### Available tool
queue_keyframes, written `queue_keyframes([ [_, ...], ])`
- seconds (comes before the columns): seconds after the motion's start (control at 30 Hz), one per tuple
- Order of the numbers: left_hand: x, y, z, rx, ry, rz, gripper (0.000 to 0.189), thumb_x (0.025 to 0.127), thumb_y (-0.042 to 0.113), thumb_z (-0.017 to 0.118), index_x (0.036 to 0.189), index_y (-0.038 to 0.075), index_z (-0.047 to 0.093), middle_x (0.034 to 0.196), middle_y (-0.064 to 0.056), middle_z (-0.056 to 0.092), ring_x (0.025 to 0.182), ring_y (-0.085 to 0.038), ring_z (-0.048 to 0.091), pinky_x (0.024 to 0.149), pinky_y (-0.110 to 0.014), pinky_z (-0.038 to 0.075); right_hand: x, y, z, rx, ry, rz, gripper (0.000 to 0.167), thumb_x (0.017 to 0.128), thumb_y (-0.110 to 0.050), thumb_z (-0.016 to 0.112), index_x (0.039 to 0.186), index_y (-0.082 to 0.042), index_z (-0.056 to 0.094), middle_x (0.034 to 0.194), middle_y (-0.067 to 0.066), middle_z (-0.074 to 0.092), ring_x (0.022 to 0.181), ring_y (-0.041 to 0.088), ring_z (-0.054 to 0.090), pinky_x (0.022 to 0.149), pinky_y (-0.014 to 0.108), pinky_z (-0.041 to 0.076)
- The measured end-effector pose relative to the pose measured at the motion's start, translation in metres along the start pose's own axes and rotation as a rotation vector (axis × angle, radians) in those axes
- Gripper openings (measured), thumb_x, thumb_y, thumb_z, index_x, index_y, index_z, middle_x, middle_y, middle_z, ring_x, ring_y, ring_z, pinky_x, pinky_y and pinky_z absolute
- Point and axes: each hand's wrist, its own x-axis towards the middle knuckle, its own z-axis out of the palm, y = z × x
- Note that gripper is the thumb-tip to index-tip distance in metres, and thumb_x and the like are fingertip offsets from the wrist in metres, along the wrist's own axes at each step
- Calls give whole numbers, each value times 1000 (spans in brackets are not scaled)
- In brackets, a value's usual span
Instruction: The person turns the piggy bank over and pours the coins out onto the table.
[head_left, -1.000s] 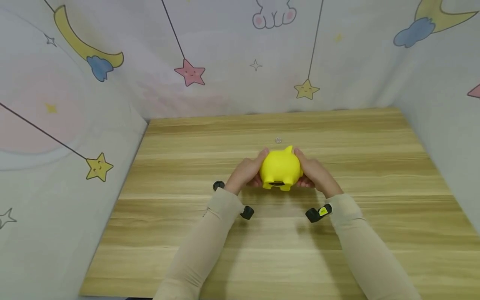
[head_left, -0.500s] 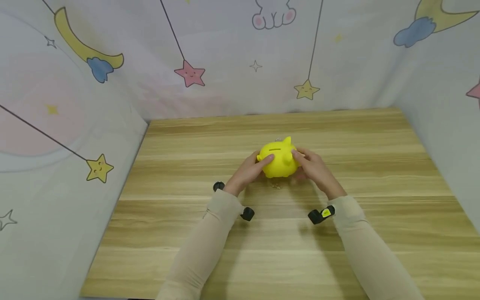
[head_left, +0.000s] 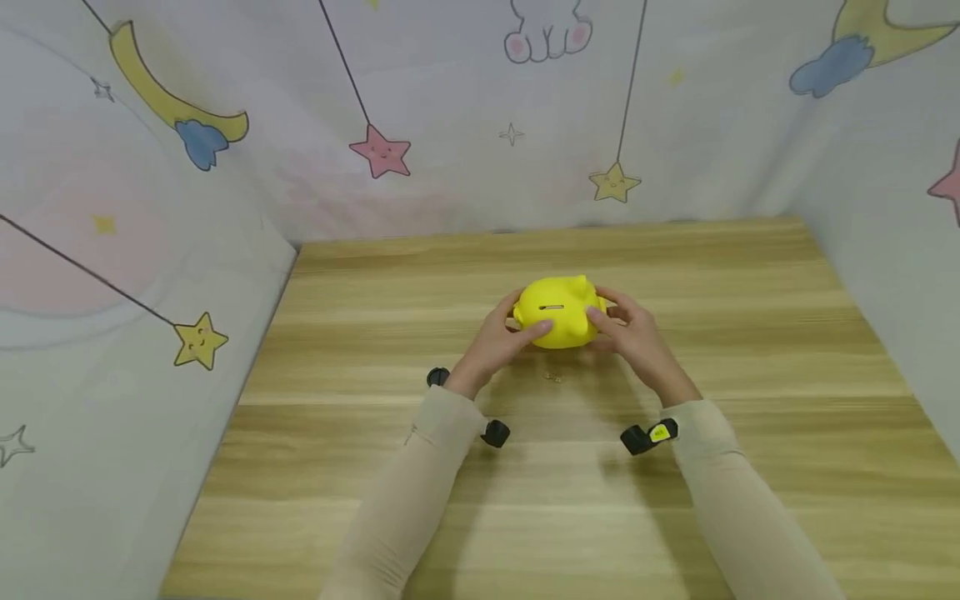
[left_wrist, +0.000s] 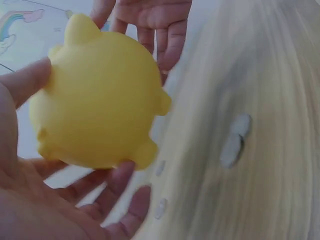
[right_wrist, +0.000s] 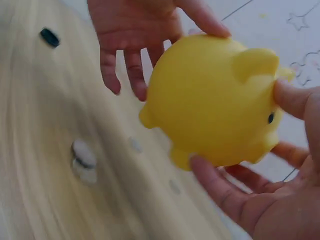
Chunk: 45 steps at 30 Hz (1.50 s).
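Both hands hold a yellow piggy bank (head_left: pixel 558 317), back upward with its coin slot showing, snout to the right. My left hand (head_left: pixel 497 346) grips the tail end, thumb on the near side and fingers underneath. At the head end my right hand (head_left: pixel 633 342) has its thumb by an ear and its fingers around the snout side. Below the bank, two overlapping coins (left_wrist: pixel 236 141) lie on the wooden table (head_left: pixel 360 500). In the right wrist view, more coins (right_wrist: pixel 135 145) show farther back under the bank. Its underside is hidden in the head view.
A small round black cap (head_left: pixel 438 377) lies on the table beside the left wrist. Wrist cameras (head_left: pixel 495 433) stick out from both sleeves. Printed cloth walls (head_left: pixel 465 192) close off the back and sides of the table.
The piggy bank has turned from its underside facing the near edge to slot upward. Coins in front of it have come into view, while the one behind it is now hidden.
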Motion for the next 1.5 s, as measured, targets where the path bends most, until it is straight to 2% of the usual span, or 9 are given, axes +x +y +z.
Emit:
queue_keyframes([
  [0.13, -10, -5, 8, -21, -5, 2, 80, 86, 47, 75, 153, 24, 38, 128, -5, 54, 100, -25, 58, 89, -51, 50, -16, 9, -2, 25, 12, 2, 70, 99, -41, 60, 154, -6, 33, 130, 24, 43, 101, 25, 64, 85, 53, 52],
  [0.23, -8, -8, 9, 28, 8, -26, 81, 86, 52, 73, 153, 22, 39, 123, -4, 57, 100, -23, 56, 85, -45, 51, -17, 15, -2, 35, -2, 34, 72, 100, -42, 57, 155, -3, 28, 131, 27, 44, 101, 25, 65, 82, 52, 54],
  [0.43, -6, -11, 6, 55, -1, -23, 83, 86, 51, 74, 154, 21, 38, 117, -6, 56, 102, -23, 54, 83, -40, 50, -14, 20, -1, 56, 4, 11, 72, 101, -41, 55, 155, -3, 27, 132, 28, 44, 99, 24, 64, 80, 52, 55],
  [0.63, -6, -18, 4, -4, -30, -30, 83, 85, 42, 78, 154, 25, 36, 123, -7, 52, 104, -25, 57, 88, -45, 51, -12, 27, -1, 104, -15, 21, 67, 103, -30, 57, 156, -5, 26, 134, 27, 40, 104, 25, 61, 85, 54, 52],
  [0.87, -2, -12, -1, -12, -30, 7, 85, 84, 42, 79, 155, 28, 35, 130, -6, 49, 106, -25, 58, 89, -44, 51, -7, 22, -3, 109, -24, -25, 65, 103, -28, 57, 155, -5, 27, 134, 25, 40, 107, 21, 60, 85, 52, 52],
  [1.0, -3, -10, -5, -17, -18, 6, 87, 82, 36, 82, 155, 28, 35, 135, -6, 49, 107, -26, 59, 89, -42, 51, -4, 19, -1, 117, -35, -30, 64, 102, -23, 59, 155, -5, 28, 139, 25, 40, 108, 20, 60, 88, 52, 51],
  [1.17, -3, -12, -7, -54, -9, 27, 90, 79, 19, 87, 154, 27, 38, 141, -6, 48, 110, -27, 59, 90, -42, 51, -4, 20, -1, 129, -51, -56, 66, 99, -13, 64, 155, -5, 30, 146, 22, 37, 112, 18, 59, 89, 45, 52],
  [1.37, -1, -14, -5, -77, -8, 83, 94, 73, 3, 89, 149, 28, 40, 150, -4, 40, 113, -27, 55, 84, -38, 55, -6, 23, -5, 202, -113, -135, 71, 94, 4, 64, 154, -2, 28, 153, 18, 30, 121, 16, 53, 89, 31, 53],
  [1.5, 0, -13, -5, -80, 2, 103, 88, 75, 8, 88, 147, 27, 42, 145, -5, 43, 112, -28, 55, 83, -37, 55, -5, 22, -8, 186, -104, -141, 66, 96, -2, 64, 153, -2, 30, 146, 17, 37, 117, 15, 57, 86, 32, 54],
])
